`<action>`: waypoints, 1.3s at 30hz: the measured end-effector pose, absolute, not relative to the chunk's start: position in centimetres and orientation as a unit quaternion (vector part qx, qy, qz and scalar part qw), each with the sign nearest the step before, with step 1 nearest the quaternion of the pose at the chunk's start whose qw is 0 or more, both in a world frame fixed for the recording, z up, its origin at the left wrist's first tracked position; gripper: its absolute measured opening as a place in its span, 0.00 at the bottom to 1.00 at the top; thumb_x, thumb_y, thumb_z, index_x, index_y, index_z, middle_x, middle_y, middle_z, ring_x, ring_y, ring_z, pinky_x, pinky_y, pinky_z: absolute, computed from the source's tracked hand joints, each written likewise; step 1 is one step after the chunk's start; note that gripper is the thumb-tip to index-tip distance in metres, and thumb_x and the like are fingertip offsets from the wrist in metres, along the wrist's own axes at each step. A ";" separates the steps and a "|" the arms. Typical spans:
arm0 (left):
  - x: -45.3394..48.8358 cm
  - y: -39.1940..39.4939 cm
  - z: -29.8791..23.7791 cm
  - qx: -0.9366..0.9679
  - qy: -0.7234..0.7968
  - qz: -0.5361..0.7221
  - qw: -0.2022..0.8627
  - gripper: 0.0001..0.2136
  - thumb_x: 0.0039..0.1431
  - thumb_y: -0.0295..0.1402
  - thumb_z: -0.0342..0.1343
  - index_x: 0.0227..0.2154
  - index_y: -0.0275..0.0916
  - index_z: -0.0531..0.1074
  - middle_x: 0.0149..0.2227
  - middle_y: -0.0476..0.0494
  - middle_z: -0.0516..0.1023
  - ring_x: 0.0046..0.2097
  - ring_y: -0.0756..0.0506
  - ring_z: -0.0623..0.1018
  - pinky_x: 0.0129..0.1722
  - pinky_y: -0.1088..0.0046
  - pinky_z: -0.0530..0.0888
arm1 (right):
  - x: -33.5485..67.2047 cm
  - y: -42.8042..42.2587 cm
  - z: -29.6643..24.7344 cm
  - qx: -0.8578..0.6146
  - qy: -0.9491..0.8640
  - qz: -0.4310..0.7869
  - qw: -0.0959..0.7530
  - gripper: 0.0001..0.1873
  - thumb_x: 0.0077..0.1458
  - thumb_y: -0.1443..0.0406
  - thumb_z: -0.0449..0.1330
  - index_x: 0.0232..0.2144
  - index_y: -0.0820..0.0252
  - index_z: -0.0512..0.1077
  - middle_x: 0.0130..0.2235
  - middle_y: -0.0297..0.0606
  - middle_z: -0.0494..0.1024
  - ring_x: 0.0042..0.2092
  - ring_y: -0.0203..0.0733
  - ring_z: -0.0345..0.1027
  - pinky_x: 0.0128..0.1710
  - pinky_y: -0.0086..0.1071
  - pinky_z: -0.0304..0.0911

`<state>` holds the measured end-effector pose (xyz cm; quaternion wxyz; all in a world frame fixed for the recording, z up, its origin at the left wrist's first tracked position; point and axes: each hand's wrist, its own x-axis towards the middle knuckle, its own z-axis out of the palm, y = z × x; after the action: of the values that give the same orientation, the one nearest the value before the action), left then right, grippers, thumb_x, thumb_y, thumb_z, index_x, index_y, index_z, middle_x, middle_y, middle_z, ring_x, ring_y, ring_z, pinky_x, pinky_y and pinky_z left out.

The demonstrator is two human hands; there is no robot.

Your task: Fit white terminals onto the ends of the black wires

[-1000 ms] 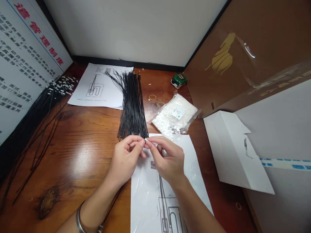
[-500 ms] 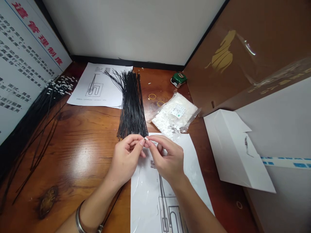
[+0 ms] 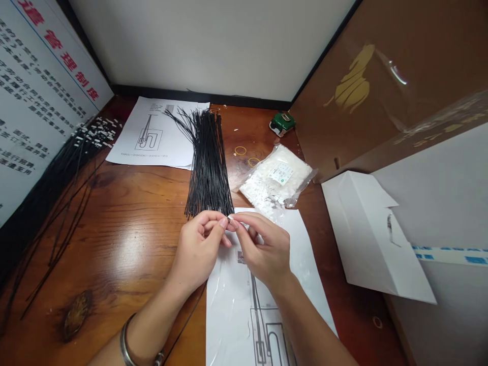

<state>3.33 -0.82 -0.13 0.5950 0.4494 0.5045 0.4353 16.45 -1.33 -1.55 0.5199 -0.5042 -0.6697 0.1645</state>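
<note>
My left hand [image 3: 199, 249] is closed in a pinch on the end of a thin black wire [image 3: 185, 321], whose length trails below the wrist. Fingertip to fingertip with it, my right hand [image 3: 267, 248] pinches a small white connector [image 3: 231, 217], mostly covered by the fingers. Whether the wire end sits inside the connector is too small to tell. Just beyond the hands lies a thick bundle of black wires [image 3: 209, 162]. Under the right hand is a printed drawing sheet [image 3: 224, 315] in a shiny cover.
A torn clear bag of white connectors [image 3: 282, 173] lies right of the bundle, near a green tape measure [image 3: 282, 123]. More wires with white ends [image 3: 86, 145] lie at left. A second drawing [image 3: 133, 137], a brown box [image 3: 381, 76] and a white carton [image 3: 366, 234] stand around.
The fingertips have shifted slightly, and less of the white connector shows between them. The whole view has moved a little; other things lie as before.
</note>
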 end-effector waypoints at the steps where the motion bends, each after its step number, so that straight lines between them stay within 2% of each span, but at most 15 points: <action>1: 3.3 -0.8 -0.1 0.451 0.505 0.435 0.595 0.07 0.60 0.34 0.55 0.32 0.35 0.71 0.29 0.46 0.79 0.26 0.52 0.75 0.30 0.77 0.71 | 16.5 -1.3 -1.6 -0.502 -0.674 0.163 0.517 0.08 0.54 0.74 0.59 0.34 0.58 0.75 0.32 0.37 0.81 0.26 0.35 0.71 0.20 0.29 0.63; 9: 3.3 -0.9 0.0 0.454 0.510 0.433 0.589 0.06 0.59 0.33 0.56 0.31 0.35 0.72 0.23 0.49 0.76 0.26 0.50 0.75 0.29 0.76 0.71 | 16.8 -1.3 -1.6 -0.491 -0.699 0.152 0.497 0.09 0.55 0.73 0.58 0.34 0.57 0.76 0.33 0.37 0.81 0.28 0.36 0.73 0.21 0.29 0.66; 15: 3.3 -0.9 -0.2 0.450 0.510 0.434 0.591 0.07 0.59 0.34 0.56 0.30 0.35 0.71 0.27 0.46 0.79 0.25 0.51 0.75 0.28 0.77 0.71 | 16.8 -1.2 -1.4 -0.483 -0.703 0.152 0.498 0.10 0.55 0.74 0.58 0.33 0.57 0.76 0.33 0.37 0.82 0.30 0.37 0.75 0.23 0.30 0.69; 23: 3.2 -0.9 -0.1 0.454 0.510 0.433 0.588 0.07 0.59 0.34 0.56 0.30 0.35 0.72 0.24 0.48 0.77 0.25 0.51 0.75 0.28 0.77 0.71 | 17.0 -1.2 -1.4 -0.471 -0.712 0.140 0.501 0.11 0.54 0.75 0.57 0.33 0.56 0.76 0.33 0.37 0.82 0.33 0.39 0.77 0.30 0.32 0.74; 39: 3.3 -0.9 0.1 0.454 0.519 0.428 0.585 0.06 0.58 0.33 0.56 0.29 0.35 0.72 0.23 0.48 0.76 0.25 0.51 0.75 0.27 0.77 0.70 | 17.2 -1.1 -1.5 -0.467 -0.728 0.118 0.489 0.11 0.55 0.74 0.57 0.34 0.55 0.75 0.33 0.36 0.82 0.33 0.39 0.77 0.29 0.32 0.75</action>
<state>3.27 -0.87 0.11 0.5847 0.4543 0.5186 0.4276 17.16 -1.09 -1.46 0.4886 -0.4666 -0.7277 0.1185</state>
